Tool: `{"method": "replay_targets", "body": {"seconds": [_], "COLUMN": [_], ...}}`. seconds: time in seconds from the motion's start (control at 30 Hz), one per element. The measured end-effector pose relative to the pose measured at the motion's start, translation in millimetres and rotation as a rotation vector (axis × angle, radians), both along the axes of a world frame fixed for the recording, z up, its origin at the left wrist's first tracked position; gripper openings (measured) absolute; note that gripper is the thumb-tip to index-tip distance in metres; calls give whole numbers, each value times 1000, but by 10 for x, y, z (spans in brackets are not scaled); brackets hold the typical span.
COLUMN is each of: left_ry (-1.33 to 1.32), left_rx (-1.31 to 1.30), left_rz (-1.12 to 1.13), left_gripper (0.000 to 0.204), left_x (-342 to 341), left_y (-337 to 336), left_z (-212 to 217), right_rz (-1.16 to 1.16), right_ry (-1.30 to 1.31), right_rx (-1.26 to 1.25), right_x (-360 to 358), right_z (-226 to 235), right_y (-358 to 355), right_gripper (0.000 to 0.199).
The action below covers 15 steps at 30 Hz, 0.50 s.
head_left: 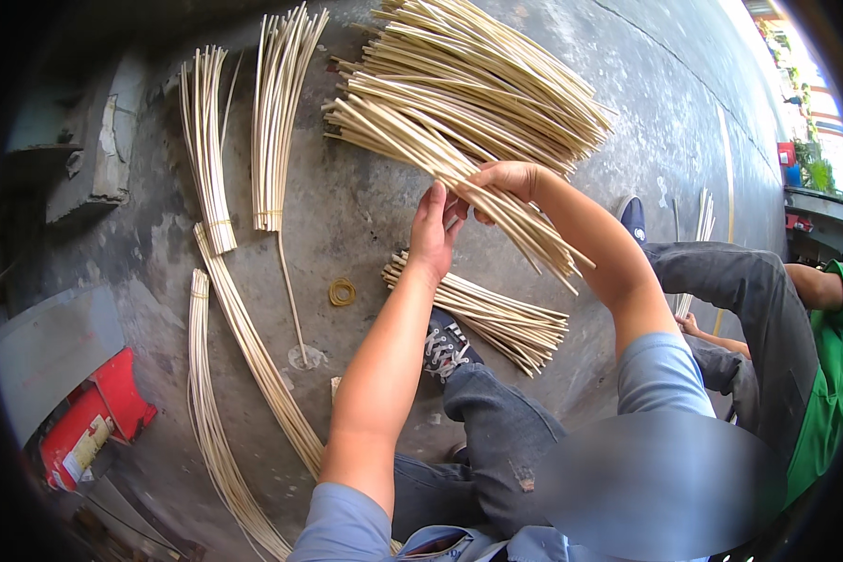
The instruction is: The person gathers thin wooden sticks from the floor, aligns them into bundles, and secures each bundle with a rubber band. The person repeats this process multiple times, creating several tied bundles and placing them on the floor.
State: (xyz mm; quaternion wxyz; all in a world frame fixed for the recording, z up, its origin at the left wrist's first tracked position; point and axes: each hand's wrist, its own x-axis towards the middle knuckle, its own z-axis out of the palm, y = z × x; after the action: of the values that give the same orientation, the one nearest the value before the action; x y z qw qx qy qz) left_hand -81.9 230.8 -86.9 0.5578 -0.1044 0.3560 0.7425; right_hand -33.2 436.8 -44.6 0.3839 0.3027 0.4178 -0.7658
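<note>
My right hand (508, 178) grips a thick fan of pale cane sticks (459, 94) near its narrow middle, holding it up off the concrete floor. The far ends spread wide toward the top of the view. My left hand (433, 234) is pressed against the same bunch just below the right hand, fingers together along the sticks. Beneath both hands a smaller bundle of sticks (496, 314) lies on the floor beside my dark laced shoe (447, 345).
Several tied bundles of cane (206, 140) lie in rows on the floor at left, one of them (276, 112) nearer the middle. A few rubber bands (342, 292) sit near them. A red object (94, 421) is at lower left. Another person in green (820, 375) sits at right.
</note>
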Motion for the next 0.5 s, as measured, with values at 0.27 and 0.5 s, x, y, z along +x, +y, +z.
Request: {"method": "replay_targets", "body": {"seconds": [0.27, 0.5], "left_ry": [-226, -282], "left_rx": [-5, 61], "left_rz": [152, 167], "left_gripper": [39, 15], "left_x": [-60, -107], "left_y": [4, -23], "left_z": [-113, -93], "right_rz": [612, 188], "right_ry": [104, -32], "right_rx": [415, 225], "right_x": [-122, -283], "right_z": [166, 125], "right_y": [-571, -101], "right_gripper": [54, 75]}}
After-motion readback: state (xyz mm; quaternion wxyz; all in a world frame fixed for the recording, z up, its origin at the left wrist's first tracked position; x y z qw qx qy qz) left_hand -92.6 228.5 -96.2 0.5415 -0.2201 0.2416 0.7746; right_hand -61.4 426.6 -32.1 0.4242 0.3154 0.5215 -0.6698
